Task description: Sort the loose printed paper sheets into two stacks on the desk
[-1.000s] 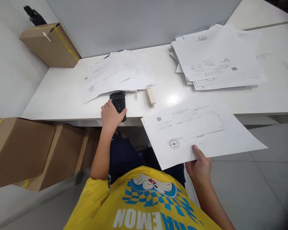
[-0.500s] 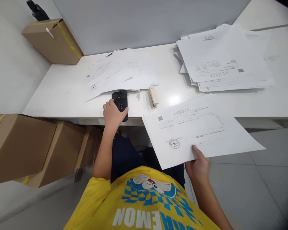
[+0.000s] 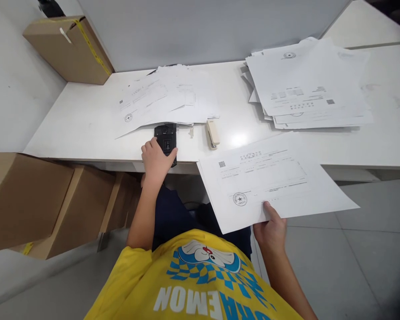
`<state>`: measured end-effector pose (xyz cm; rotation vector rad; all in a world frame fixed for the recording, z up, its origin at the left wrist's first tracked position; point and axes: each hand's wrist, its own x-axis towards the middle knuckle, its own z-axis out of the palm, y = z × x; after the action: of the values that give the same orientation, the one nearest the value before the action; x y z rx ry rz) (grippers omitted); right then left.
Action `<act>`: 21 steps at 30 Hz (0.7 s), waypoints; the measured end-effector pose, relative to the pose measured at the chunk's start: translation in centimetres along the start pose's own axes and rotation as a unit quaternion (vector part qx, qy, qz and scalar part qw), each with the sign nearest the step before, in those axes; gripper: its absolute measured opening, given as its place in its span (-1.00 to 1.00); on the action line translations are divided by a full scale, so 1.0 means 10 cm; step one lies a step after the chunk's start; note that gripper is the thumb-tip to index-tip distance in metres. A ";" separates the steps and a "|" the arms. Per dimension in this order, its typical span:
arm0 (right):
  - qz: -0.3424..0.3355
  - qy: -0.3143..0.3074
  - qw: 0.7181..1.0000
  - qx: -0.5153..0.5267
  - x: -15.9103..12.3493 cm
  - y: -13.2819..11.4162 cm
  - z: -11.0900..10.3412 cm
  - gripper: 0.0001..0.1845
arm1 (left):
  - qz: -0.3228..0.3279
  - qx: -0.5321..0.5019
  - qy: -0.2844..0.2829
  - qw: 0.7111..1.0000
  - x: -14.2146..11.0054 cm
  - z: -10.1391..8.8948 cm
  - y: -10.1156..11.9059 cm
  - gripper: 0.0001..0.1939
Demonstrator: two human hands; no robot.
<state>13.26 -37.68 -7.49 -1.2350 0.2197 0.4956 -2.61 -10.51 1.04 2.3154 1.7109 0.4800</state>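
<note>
My left hand [image 3: 156, 161] grips the sides of a black device [image 3: 167, 143], which looks like a rugged phone lying back side up at the desk's front edge. Its far end touches or lies under the near edge of a spread of printed sheets [image 3: 160, 100]. In my right hand [image 3: 272, 229] is a printed paper [image 3: 263, 180] with a round star stamp and a square code, thumb on top and fingers hidden beneath. Whether it is one sheet or more I cannot tell. The paper overlaps the desk's front edge. A cream stapler [image 3: 213, 134] lies between the device and this paper.
A thick, uneven pile of printed sheets [image 3: 300, 84] sits at the right of the white desk [image 3: 83, 120]. One cardboard box [image 3: 70, 51] stands at the back left corner. Several more boxes [image 3: 23, 195] are stacked below, left of my legs.
The view has shifted slightly. Both hands keep their grip, on the black device and on the paper, with hardly any movement.
</note>
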 end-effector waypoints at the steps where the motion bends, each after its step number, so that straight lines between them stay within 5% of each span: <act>1: -0.003 -0.004 1.000 -0.002 0.00 0.00 0.00 -0.35 | -0.001 -0.001 0.001 1.000 0.00 0.00 0.00 -0.28; 16: -0.001 0.009 1.000 0.006 0.02 0.00 0.01 -0.39 | 0.022 -0.045 0.035 0.998 0.01 0.12 -0.12 -0.33; 21: -0.008 0.010 1.000 -0.003 0.04 -0.01 0.00 -0.41 | 0.040 -0.171 0.145 0.974 -0.07 0.16 -0.24 -0.44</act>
<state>13.65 -37.56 -7.58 -1.2463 0.2265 0.4709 -4.27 -10.45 -1.44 2.1474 1.5038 1.0821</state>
